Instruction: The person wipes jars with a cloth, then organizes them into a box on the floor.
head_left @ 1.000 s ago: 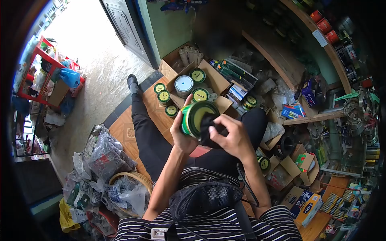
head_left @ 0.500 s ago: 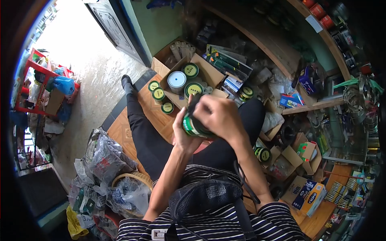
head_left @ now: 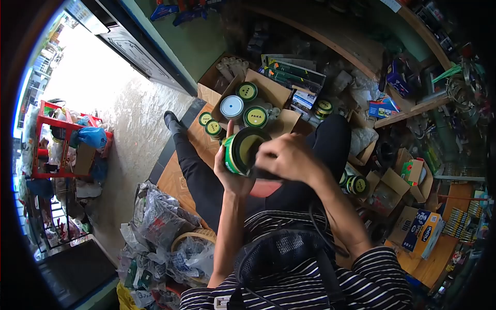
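Note:
My left hand (head_left: pixel 233 180) grips a green tin can (head_left: pixel 238 155) from below and from its left side, with the index finger stretched up along it. The can is tilted, so its dark rim and yellowish round top face up toward me. At the can's right edge is my right hand (head_left: pixel 290 157), its fingers curled in and partly blurred. Whatever those fingers hold, if anything, I cannot make out. Just beyond the can, a cardboard box (head_left: pixel 274 93) holds a can with a yellow PAKA lid (head_left: pixel 256 117) and a can with a pale blue-white top (head_left: pixel 231 106).
Several more yellow-topped cans (head_left: pixel 213 127) stand on the floor left of the box. Plastic bags (head_left: pixel 165 217) and a wicker basket (head_left: pixel 181 239) lie at my left. Open cartons (head_left: pixel 385 191) and a battery-type box (head_left: pixel 421 235) crowd the right side. A red rack (head_left: pixel 39 139) stands far left.
The can has been tipped so its top now shows. My right hand has moved from above the can to its right edge. The whole view has shifted a little.

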{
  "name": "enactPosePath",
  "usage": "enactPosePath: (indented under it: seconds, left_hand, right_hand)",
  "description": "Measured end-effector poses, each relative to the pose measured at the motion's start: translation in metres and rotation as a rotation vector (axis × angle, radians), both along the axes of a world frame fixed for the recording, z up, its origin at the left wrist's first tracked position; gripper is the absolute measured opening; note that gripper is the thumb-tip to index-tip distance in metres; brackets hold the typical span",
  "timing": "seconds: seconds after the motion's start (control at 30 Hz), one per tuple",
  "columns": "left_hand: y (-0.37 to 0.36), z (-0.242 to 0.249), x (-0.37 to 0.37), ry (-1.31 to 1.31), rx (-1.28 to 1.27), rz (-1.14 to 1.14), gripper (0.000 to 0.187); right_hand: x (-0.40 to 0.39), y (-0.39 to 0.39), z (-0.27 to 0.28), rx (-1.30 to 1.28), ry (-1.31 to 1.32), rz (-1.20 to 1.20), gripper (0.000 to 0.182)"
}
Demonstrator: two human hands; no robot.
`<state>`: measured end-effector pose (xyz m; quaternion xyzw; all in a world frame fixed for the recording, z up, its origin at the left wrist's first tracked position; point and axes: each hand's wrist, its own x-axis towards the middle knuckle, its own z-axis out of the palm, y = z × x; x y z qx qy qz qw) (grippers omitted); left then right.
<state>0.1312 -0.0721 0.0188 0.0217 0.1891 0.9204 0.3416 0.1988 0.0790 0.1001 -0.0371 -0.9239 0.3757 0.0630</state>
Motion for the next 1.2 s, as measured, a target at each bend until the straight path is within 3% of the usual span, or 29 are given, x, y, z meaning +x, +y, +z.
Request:
enactPosePath:
  seconds: [0.1,0.13,0.2,0.3,0.37,0.4,0.47,0.53,0.57,0.6,0.63,0.7,0.73,0.83,0.93,1.0,1.07,1.17,1.2]
  left_hand:
    - [0.011,0.012,0.006,-0.024,-0.118,-0.057,0.069]
    - [0.017,0.016,0.01,-0.101,-0.087,-0.075,0.067]
    - [0.015,-0.001,0.008,-0.278,-0.033,-0.129,0.062]
    - [0.012,-0.008,0.0,-0.089,-0.045,0.006,0.064]
    - [0.009,0.005,-0.001,-0.033,-0.06,-0.054,0.068]
    - [0.012,0.007,0.003,-0.04,-0.091,-0.096,0.068]
    - [0.021,0.013,0.013,-0.094,-0.17,-0.143,0.065]
    - [0.018,0.002,0.014,-0.256,-0.148,-0.238,0.063]
    - [0.016,0.0,0.014,-0.335,-0.138,-0.284,0.062]
    - [0.02,-0.001,0.013,-0.405,-0.13,-0.172,0.061]
    - [0.02,-0.008,0.005,-0.177,0.042,-0.162,0.063]
    - [0.02,-0.001,0.002,-0.068,-0.095,-0.073,0.064]
    - [0.019,0.001,0.003,-0.096,-0.022,-0.087,0.066]
    - [0.019,0.01,0.014,-0.077,-0.16,-0.168,0.066]
    - [0.013,0.003,0.012,-0.289,-0.159,-0.237,0.059]
    - [0.01,0.001,0.003,-0.197,0.179,-0.26,0.056]
    - [0.011,0.001,-0.005,0.07,-0.15,-0.123,0.054]
    - [0.008,0.008,0.006,-0.028,-0.052,-0.179,0.052]
    - [0.004,-0.007,0.007,-0.007,-0.088,-0.237,0.054]
  right_hand:
    - [-0.02,0.017,-0.007,0.111,0.043,-0.27,0.023]
    - [-0.028,0.012,-0.009,0.194,0.197,-0.302,0.022]
    - [-0.029,-0.001,-0.002,0.112,0.25,-0.165,0.021]
    - [-0.007,-0.003,-0.006,0.044,0.142,0.005,0.026]
    - [-0.001,0.019,-0.02,0.149,0.005,-0.188,0.026]
    - [-0.005,0.027,-0.033,0.113,0.016,-0.35,0.026]
    - [-0.019,0.025,-0.026,0.222,0.19,-0.424,0.022]
    - [-0.028,0.004,-0.012,0.215,0.337,-0.393,0.022]
    - [-0.026,-0.003,-0.005,0.11,0.361,-0.226,0.022]
    - [-0.021,-0.005,-0.005,0.052,0.338,-0.115,0.021]
    - [-0.016,-0.006,-0.007,-0.002,0.317,-0.004,0.02]
    - [0.003,0.005,-0.012,-0.075,0.287,0.067,0.017]
    - [0.005,0.015,-0.021,-0.037,0.289,-0.03,0.019]
    - [-0.01,0.03,-0.029,0.149,0.287,-0.315,0.013]
    - [-0.024,0.012,-0.007,0.07,0.443,-0.147,0.014]
    - [-0.015,-0.004,-0.01,0.051,0.456,0.058,0.018]
    - [0.002,-0.009,-0.014,0.093,0.446,0.151,0.021]
    - [0.013,0.019,-0.023,0.063,0.425,-0.028,0.016]
    - [0.007,0.02,-0.025,0.183,0.392,-0.226,0.014]
